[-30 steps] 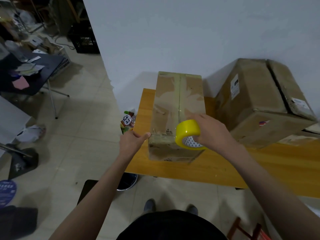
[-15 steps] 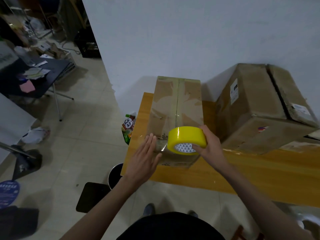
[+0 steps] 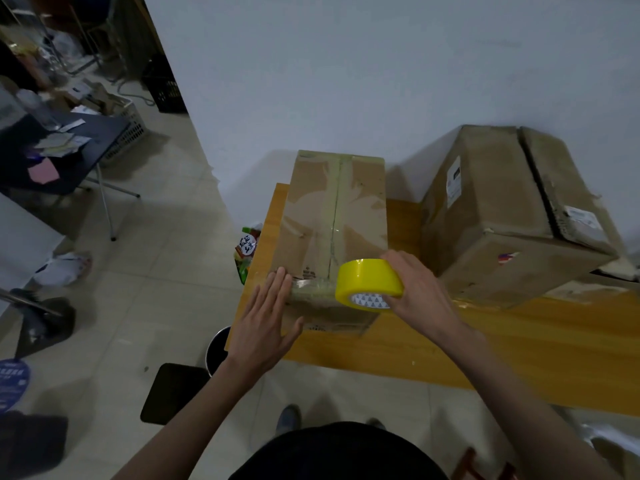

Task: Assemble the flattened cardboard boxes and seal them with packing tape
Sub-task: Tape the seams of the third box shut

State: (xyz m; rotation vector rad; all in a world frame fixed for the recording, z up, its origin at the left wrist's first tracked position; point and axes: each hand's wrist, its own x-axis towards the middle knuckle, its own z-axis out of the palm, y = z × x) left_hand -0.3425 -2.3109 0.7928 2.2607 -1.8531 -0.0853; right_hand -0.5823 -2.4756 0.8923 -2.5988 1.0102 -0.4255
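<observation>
A long narrow cardboard box (image 3: 336, 220) lies on the wooden table (image 3: 519, 344), its top seam covered with tape. My right hand (image 3: 415, 289) grips a yellow roll of packing tape (image 3: 369, 284) at the box's near right edge. A strip of tape runs from the roll leftward along the near top edge. My left hand (image 3: 266, 317) lies flat with straight fingers against the box's near left corner, pressing on that strip.
A larger closed cardboard box (image 3: 512, 216) stands tilted at the right against the white wall. A dark bin (image 3: 216, 348) and snack packets (image 3: 247, 247) sit on the floor left of the table. A black folding table (image 3: 52, 154) with papers is at far left.
My left hand went from a loose fist beside the box to a flat palm on its near corner. The roll shifted right along the near edge, drawing out tape.
</observation>
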